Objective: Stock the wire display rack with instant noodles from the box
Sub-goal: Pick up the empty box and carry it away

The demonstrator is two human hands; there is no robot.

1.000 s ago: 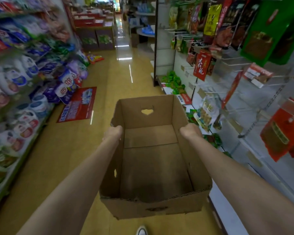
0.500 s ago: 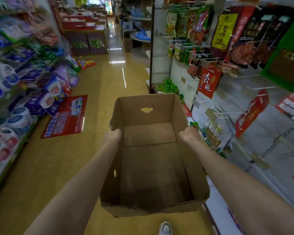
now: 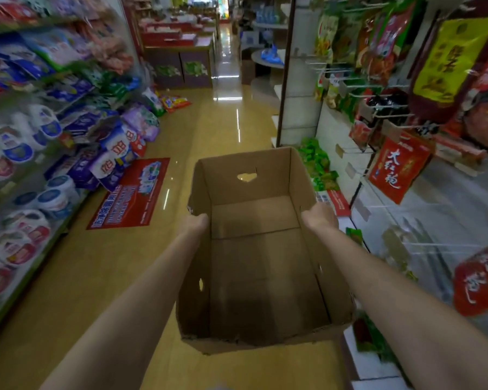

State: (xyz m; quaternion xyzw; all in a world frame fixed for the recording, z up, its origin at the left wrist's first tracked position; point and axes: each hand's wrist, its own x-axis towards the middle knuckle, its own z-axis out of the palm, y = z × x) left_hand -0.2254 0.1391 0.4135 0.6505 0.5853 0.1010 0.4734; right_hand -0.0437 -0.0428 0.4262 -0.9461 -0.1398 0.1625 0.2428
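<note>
I carry an open brown cardboard box [image 3: 254, 274] in front of me, above the aisle floor. Its inside shows only bare cardboard; no noodle packs are visible in it. My left hand [image 3: 196, 222] grips the rim of the box's left wall. On the right wall's rim, my right hand [image 3: 320, 218] holds on the same way. The fingers of both hands are hidden behind the walls. No wire display rack for noodles is identifiable in the head view.
Shelves of laundry detergent bags and tubs [image 3: 40, 153] line the left side. On the right, a white pegboard wall [image 3: 440, 198] holds hanging red, yellow and green packets on wire hooks [image 3: 400, 167]. A red floor sticker [image 3: 130, 195] lies ahead; the tan aisle runs toward display counters [image 3: 181, 63].
The view has advanced down the aisle: the shelves and hanging packets have slid toward me and past. The box and both hands keep the same grip.
</note>
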